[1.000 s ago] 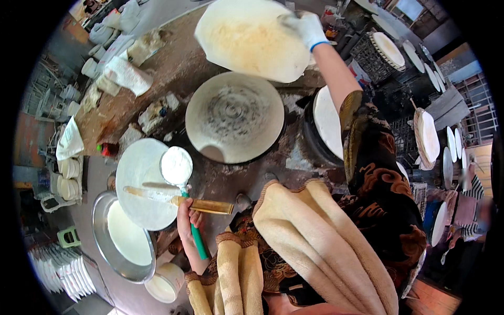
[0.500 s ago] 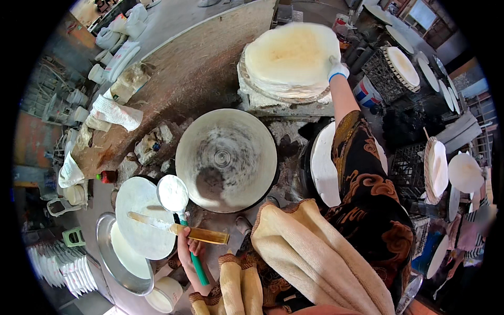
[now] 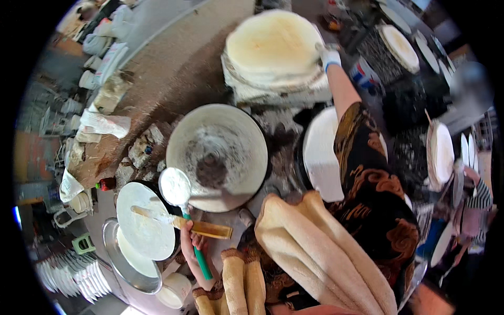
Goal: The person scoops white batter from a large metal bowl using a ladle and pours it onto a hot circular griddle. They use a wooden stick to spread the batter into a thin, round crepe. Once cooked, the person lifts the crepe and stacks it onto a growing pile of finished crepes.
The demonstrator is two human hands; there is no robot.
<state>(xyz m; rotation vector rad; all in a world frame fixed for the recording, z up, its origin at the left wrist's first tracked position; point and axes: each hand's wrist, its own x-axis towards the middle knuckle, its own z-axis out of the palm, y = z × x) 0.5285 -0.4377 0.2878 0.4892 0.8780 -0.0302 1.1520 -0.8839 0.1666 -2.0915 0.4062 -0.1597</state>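
Observation:
My left hand (image 3: 195, 239) is closed around a green-handled ladle (image 3: 175, 185) and a flat wooden scraper (image 3: 210, 229) together. The ladle's round bowl is coated white, and the scraper's pale end lies over a white round board (image 3: 142, 231). On my right hand (image 3: 329, 55) is a white glove with a blue cuff. Its fingers pinch the right edge of the top round flatbread (image 3: 275, 42), which is cream with a browned middle and lies on a thick stack. Between my hands sits a wide round griddle (image 3: 241, 131), its surface smeared white and dark.
A metal basin (image 3: 116, 257) of white batter and a white bucket (image 3: 175, 290) stand at lower left. Right of the griddle, another round pan holds a white sheet (image 3: 320, 152). Flatbreads on racks (image 3: 441, 152) line the right side. A person (image 3: 475, 210) stands far right.
My view has shifted, so the stack and my right hand appear further left. The gloved hand stays at the flatbread's edge. My left hand keeps the ladle and scraper.

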